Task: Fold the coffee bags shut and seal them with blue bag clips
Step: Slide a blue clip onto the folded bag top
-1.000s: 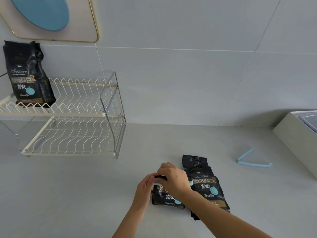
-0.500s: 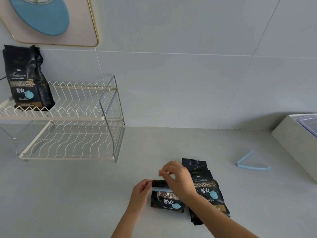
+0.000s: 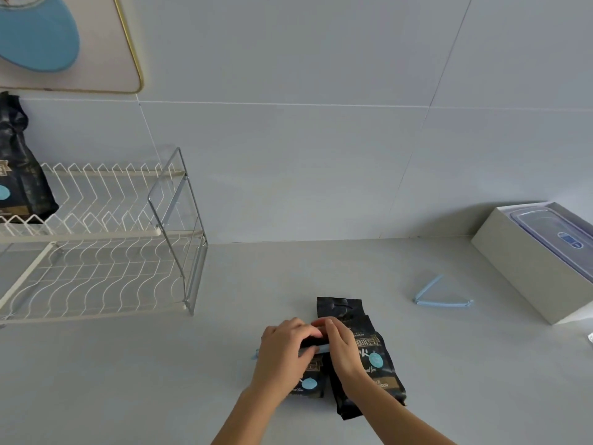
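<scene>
On the grey countertop (image 3: pixel 160 380), the left hand (image 3: pixel 282 351) and right hand (image 3: pixel 341 345) pinch the folded top of a small black foil coffee bag (image 3: pixel 308 385) under a slim blue plastic clip (image 3: pixel 321 349); the crinkly, light, springy foil probably needs holding at the fold.

Two black coffee bags (image 3: pixel 372 364) lie side by side; blue clip (image 3: pixel 322 349) crosses one.

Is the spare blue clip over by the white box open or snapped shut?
Open. The spare blue clip lies on the counter with its two arms spread in a V, joined only at the left end.
</scene>
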Demonstrator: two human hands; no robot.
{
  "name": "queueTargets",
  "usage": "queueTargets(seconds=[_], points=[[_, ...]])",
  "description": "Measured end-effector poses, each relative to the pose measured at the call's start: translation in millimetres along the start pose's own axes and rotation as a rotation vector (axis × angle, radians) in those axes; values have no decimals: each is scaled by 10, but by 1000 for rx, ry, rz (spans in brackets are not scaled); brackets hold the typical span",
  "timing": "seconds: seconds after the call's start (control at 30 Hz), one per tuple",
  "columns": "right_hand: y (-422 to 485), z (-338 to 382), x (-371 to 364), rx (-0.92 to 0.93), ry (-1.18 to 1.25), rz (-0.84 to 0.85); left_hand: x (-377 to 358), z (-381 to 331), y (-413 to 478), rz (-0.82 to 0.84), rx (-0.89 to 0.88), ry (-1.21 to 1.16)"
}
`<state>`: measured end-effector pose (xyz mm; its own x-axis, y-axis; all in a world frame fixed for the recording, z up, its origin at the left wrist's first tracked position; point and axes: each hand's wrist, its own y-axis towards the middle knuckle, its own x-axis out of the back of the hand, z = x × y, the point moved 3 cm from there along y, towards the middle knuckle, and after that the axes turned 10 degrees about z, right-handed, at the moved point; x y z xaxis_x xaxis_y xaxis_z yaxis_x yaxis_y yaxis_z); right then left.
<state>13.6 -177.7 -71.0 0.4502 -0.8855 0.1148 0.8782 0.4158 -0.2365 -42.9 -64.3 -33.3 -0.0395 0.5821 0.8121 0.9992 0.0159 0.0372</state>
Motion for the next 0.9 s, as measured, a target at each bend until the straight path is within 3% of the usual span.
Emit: queueTargets(seconds=[0.67,0.9], points=[[130,60,-120,102,-112,28,12,66,-135,-258,129,-226],[103,-185,-154,-1,-434,70,-11,155,-181,-257,45,-246]])
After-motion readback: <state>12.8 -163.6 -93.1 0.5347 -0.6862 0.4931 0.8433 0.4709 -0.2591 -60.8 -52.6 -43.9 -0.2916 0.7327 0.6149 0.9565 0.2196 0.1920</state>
